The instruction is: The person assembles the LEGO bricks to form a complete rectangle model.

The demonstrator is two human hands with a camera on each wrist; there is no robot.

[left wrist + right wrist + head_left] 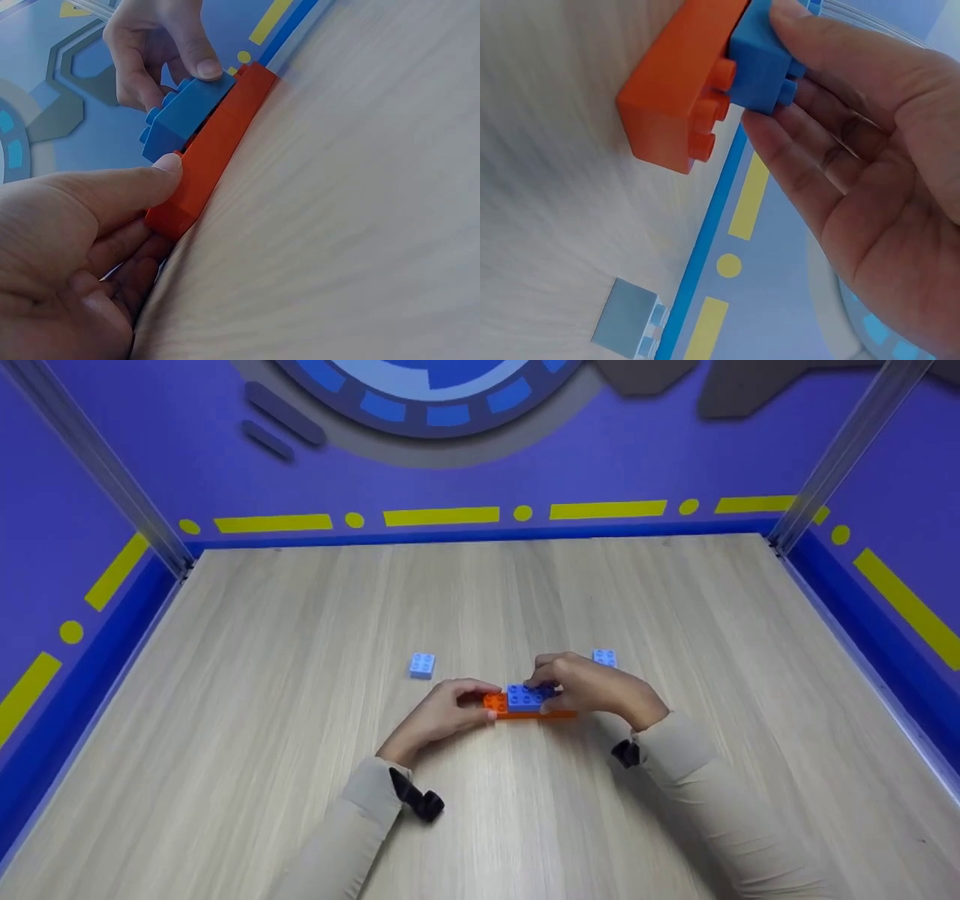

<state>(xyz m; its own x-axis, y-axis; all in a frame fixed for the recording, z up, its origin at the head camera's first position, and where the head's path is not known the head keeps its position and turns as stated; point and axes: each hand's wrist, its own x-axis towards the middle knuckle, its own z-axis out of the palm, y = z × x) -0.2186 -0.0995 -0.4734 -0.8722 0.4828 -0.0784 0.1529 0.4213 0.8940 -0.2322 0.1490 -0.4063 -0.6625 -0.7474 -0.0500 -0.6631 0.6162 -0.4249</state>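
A long orange brick [495, 703] [225, 139] [664, 101] lies on the table, studs up. The left hand [448, 711] [67, 240] pinches its left end between thumb and fingers. On top of the orange brick, over its middle, sits a blue brick [524, 699] [184, 116] [757, 64], with orange studs showing on both sides of it. The right hand [589, 684] [154, 45] [870, 142] grips the blue brick between thumb and fingers. In the left wrist view a thin dark gap shows between the two bricks; whether they are pressed fully together I cannot tell.
A light blue brick [422, 665] stands behind the left hand. Another light blue brick [604, 658] [625, 318] is behind the right hand, partly covered by it in the head view. Purple panels [480, 480] with yellow marks border the wooden table [300, 615].
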